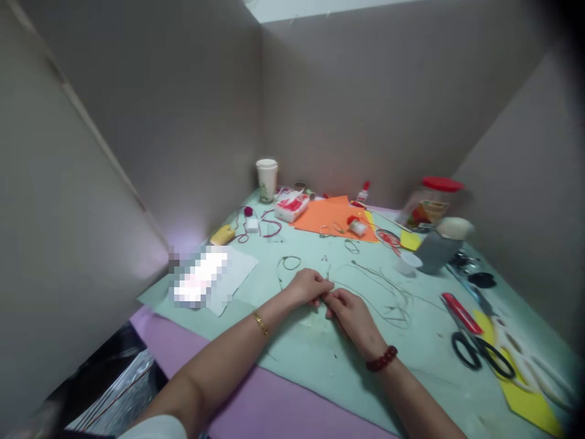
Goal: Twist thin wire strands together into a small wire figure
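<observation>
My left hand (307, 288) and my right hand (351, 318) meet over the middle of the table, fingertips almost touching. Both are closed in a pinch on a thin greenish cord. One short end of it sticks up above the fingers. More thin cord (397, 289) trails to the right in loose loops over the pale green mat (301, 353). What exactly lies between the fingertips is mostly hidden. Left of the hands lies a small loop of dark cord (291, 263).
Black-handled scissors (479, 352), a red cutter (462, 314) and yellow paper (532, 402) lie at right. Behind them stand a grey container (432, 250), a small white cup (408, 263) and a red-lidded jar (432, 204). Orange paper (320, 216), tissues (292, 206) and a paper cup (267, 181) are farther back.
</observation>
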Motion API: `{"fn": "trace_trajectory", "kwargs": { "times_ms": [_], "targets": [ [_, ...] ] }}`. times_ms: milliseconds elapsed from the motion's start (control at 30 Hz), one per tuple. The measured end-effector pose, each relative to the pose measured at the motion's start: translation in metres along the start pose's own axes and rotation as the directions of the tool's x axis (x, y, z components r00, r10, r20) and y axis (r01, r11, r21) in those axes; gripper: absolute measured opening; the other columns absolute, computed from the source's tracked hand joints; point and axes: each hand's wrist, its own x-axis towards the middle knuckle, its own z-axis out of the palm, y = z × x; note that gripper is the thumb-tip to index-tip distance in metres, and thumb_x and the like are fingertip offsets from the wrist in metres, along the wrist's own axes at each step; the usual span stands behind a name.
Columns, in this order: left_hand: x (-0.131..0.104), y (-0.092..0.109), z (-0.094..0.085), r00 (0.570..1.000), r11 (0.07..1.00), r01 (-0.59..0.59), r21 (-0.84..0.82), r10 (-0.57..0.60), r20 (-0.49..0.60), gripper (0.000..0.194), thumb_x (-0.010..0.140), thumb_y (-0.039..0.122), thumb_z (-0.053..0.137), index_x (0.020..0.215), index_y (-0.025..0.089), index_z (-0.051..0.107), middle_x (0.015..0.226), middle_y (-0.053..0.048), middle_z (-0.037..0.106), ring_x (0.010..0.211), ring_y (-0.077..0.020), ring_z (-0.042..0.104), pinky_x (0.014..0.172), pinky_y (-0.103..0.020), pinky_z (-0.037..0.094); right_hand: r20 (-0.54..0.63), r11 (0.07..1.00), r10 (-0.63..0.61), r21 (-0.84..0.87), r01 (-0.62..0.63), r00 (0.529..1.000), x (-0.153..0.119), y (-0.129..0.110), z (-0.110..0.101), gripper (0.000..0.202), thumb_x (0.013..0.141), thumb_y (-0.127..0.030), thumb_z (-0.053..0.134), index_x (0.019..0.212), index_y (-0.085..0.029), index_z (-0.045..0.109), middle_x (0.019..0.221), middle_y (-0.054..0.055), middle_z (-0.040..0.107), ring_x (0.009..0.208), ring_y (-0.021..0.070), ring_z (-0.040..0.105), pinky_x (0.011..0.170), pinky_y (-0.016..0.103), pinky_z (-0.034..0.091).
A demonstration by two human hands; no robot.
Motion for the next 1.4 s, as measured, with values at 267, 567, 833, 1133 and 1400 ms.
{"fn": "trace_trajectory", "kwargs": {
  "times_ms": [267, 567, 833, 1133, 1400],
  "targets": [
    [-0.006, -0.009, 0.001, 0.998, 1.000, -0.016, -0.013, 0.015, -0.063, 0.016, 0.067, 0.023, 0.059, 0.078, 0.013, 0.066, 0.061, 0.000, 0.062, 0.041, -0.0073, 0.051, 0.040, -0.018, 0.038, 0.096, 0.997, 0.007, -0.080, 0.001, 0.995, 0.005, -0.005, -0.014, 0.026, 0.079, -0.041, 0.048, 0.064, -0.021, 0.055, 0.038, -0.004, 0.045, 0.033, 0.0118, 0.039, 0.037, 0.024, 0.029],
    [-0.014, -0.005, -0.003, 0.999, 0.994, 0.017, -0.109, -0.021, -0.042, 0.018, 0.071, 0.031, 0.062, 0.078, 0.015, 0.061, 0.064, 0.001, 0.063, 0.041, -0.0060, 0.050, 0.039, -0.018, 0.040, 0.150, 0.996, 0.082, 0.015, -0.085, 0.985, 0.043, 0.000, -0.017, 0.034, 0.080, -0.048, 0.047, 0.062, -0.020, 0.054, 0.050, 0.001, 0.055, 0.035, 0.0115, 0.043, 0.035, 0.025, 0.034],
    [-0.018, 0.001, -0.008, 0.993, 0.977, 0.065, -0.203, -0.044, 0.107, 0.019, 0.068, 0.033, 0.067, 0.072, 0.015, 0.060, 0.066, 0.002, 0.063, 0.045, -0.0051, 0.052, 0.044, -0.018, 0.043, 0.258, 0.980, 0.127, 0.116, -0.161, 0.958, 0.048, -0.004, -0.017, 0.038, 0.073, -0.052, 0.056, 0.057, -0.018, 0.053, 0.041, -0.002, 0.045, 0.033, 0.0074, 0.033, 0.032, 0.020, 0.025],
    [-0.022, 0.002, -0.011, 0.991, 0.988, 0.057, -0.145, -0.039, 0.125, 0.025, 0.064, 0.037, 0.071, 0.068, 0.016, 0.058, 0.058, 0.004, 0.059, 0.048, -0.0076, 0.055, 0.049, -0.021, 0.047, 0.153, 0.990, 0.138, 0.007, -0.140, 0.979, 0.046, 0.002, -0.013, 0.035, 0.072, -0.049, 0.056, 0.055, -0.019, 0.050, 0.034, -0.004, 0.041, 0.032, 0.0085, 0.033, 0.034, 0.021, 0.025],
    [-0.017, 0.002, -0.012, 0.974, 0.996, 0.049, -0.076, -0.031, 0.222, 0.022, 0.066, 0.035, 0.071, 0.066, 0.017, 0.058, 0.058, 0.005, 0.059, 0.048, -0.0066, 0.055, 0.055, -0.021, 0.047, 0.140, 0.988, 0.145, -0.072, -0.136, 0.980, 0.043, -0.005, -0.012, 0.037, 0.074, -0.051, 0.052, 0.055, -0.020, 0.051, 0.036, -0.004, 0.040, 0.035, 0.0095, 0.033, 0.037, 0.022, 0.025]
  ]
}}
